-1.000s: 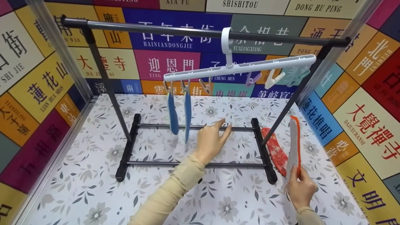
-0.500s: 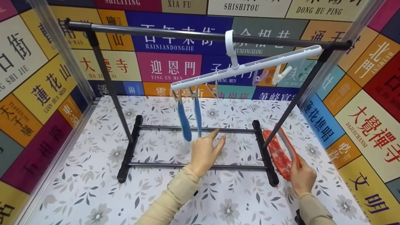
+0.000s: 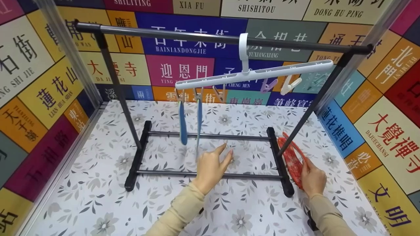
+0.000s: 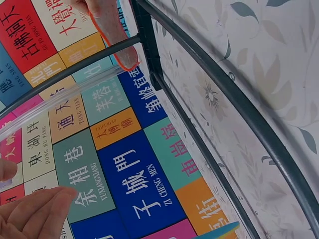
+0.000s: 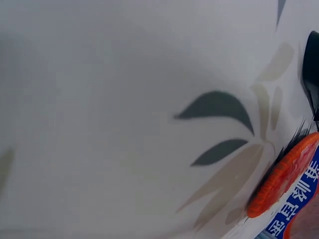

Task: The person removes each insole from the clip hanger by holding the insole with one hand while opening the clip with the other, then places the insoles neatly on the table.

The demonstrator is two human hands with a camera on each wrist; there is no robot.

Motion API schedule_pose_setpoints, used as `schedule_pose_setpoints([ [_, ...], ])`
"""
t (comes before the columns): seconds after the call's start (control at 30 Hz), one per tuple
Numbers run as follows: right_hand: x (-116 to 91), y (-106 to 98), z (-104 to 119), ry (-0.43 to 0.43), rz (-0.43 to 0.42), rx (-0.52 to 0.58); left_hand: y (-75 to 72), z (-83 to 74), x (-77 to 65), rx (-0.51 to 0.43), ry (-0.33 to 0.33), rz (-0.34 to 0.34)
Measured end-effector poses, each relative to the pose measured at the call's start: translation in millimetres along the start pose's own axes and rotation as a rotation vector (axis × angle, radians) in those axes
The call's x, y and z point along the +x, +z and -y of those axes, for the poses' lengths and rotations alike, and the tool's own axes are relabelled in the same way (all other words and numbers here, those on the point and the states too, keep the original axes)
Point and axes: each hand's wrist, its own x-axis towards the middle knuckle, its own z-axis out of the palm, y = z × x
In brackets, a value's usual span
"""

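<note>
My right hand point(image 3: 314, 179) grips the near end of an orange-edged insole point(image 4: 110, 30), its pale grey side showing in the left wrist view. In the head view it is tilted close over a red patterned insole point(image 3: 291, 160) that lies on the table by the rack's right foot. My left hand point(image 3: 210, 170) holds nothing; its fingers are loosely extended above the rack's lower bars. Left of its fingertips, two blue insoles point(image 3: 182, 126) hang edge-on from clips on a white hanger point(image 3: 256, 72).
The hanger hooks over the top bar point(image 3: 164, 32) of a black rack. Its other clips, among them a purple clip point(image 3: 269, 85) and a cream clip point(image 3: 291, 86), carry nothing. Patterned wall panels point(image 3: 178, 67) enclose the floral-covered table point(image 3: 105, 203).
My right hand has lowered and tilted the orange-edged insole leftward over the red one. My left hand has drifted slightly left and down. The hanger has swung, with its blue insoles.
</note>
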Motion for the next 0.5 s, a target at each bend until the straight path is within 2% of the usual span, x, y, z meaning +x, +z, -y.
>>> schedule_pose_setpoints([
  [0.2,-1,4,-2,0.038,0.064,-0.038,-0.8,2.1,-5.9,0.032,0.01,-0.003],
  [0.5,-10,7,-3,0.072,0.303,-0.103,-1.8,5.5,-11.2,0.038,0.011,-0.017],
])
